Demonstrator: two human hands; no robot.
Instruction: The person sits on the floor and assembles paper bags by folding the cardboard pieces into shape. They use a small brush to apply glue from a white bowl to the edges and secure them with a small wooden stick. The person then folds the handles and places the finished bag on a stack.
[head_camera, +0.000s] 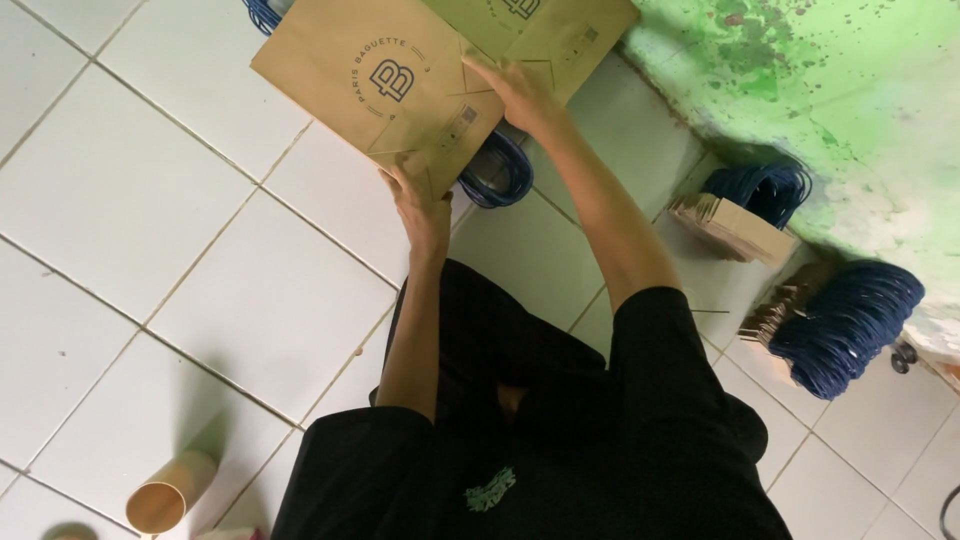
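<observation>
tube: a cardboard tube (165, 497) lies on the tiled floor (120, 200) close by the person's left side, touching nothing else.
left hand: the left hand (422, 212) grips the near edge of the bag, thumb on top, fingers curled out of sight beneath.
right hand: the right hand (520, 92) rests flat on top of the bag near its folded base, fingers held close together and pressing down.
bag: a flat brown paper bag (375, 85) held over the floor in front of the person, a round dark print on its face; a second bag (560, 30) lies partly under it, further off.
handling: likely light, thin and easy to crease or tear; best held by the edges or folded base, flat-handed.
handles: dark blue cord bundles (495, 170) lie just beyond the bag, more (850, 315) by card stacks (730, 228) along the green wall (830, 90).
</observation>
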